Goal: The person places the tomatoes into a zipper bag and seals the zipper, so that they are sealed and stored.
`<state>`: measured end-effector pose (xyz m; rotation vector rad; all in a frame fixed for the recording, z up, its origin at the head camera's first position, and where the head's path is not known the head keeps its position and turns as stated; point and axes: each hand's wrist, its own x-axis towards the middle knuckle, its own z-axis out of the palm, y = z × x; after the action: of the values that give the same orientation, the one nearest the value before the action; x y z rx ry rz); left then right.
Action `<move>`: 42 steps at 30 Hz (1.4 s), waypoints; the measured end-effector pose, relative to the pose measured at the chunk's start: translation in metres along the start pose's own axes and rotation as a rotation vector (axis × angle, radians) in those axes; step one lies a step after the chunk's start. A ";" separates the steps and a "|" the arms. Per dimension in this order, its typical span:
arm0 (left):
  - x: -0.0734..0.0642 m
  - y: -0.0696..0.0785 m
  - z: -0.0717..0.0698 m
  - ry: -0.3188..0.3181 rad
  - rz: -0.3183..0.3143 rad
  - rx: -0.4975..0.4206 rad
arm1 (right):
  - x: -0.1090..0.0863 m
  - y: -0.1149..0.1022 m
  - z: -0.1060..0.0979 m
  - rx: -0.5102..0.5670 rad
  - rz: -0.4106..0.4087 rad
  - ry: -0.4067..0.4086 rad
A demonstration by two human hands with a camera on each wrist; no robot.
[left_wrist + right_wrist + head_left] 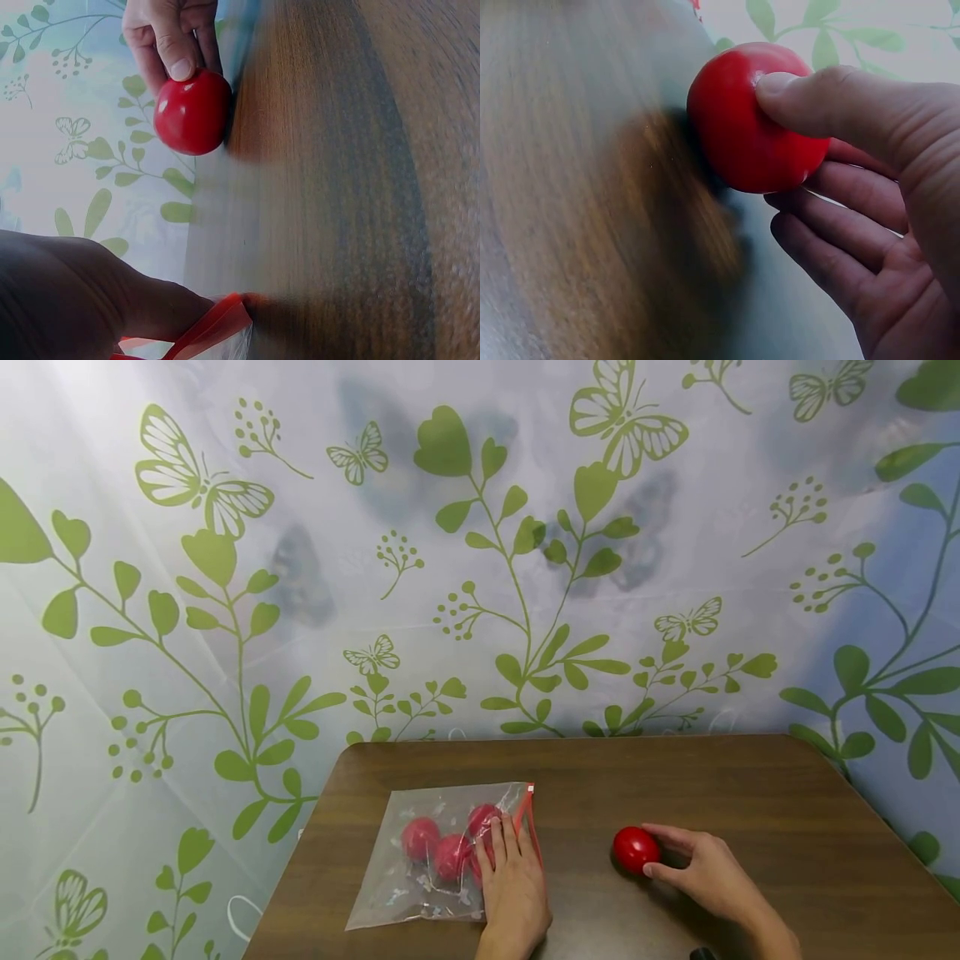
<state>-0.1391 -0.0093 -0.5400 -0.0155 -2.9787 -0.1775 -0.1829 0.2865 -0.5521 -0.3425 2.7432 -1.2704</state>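
Observation:
My right hand holds a glossy red tomato between thumb and fingers, low over the right half of the table. In the right wrist view the thumb presses on the near side of the tomato, with fingers behind it. My left hand lies with its fingers extended on the right part of a clear zip bag. Several round red tomatoes show through the plastic, some partly hidden under those fingers. An orange-red zip strip runs along the bag's right edge, beside the left thumb.
Both hands work over a brown wood-grain table. Behind it hangs a pale curtain printed with green leaves and butterflies. A small black object shows at the bottom edge, near the right forearm.

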 end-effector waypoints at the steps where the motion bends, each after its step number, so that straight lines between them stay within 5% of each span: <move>1: 0.000 0.000 0.000 0.000 -0.001 -0.003 | 0.000 0.000 0.000 0.001 -0.003 -0.002; 11: 0.001 -0.001 0.000 -0.004 -0.005 -0.017 | 0.010 -0.011 0.010 -0.004 -0.039 0.006; 27: 0.000 -0.001 0.000 -0.023 0.015 0.018 | 0.036 -0.046 0.045 0.158 -0.210 -0.049; 42: 0.003 0.000 -0.001 -0.077 -0.010 -0.013 | 0.059 -0.068 0.081 0.170 -0.212 -0.058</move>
<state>-0.1416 -0.0098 -0.5385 -0.0086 -3.0553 -0.2021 -0.2144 0.1695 -0.5524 -0.6567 2.5824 -1.5048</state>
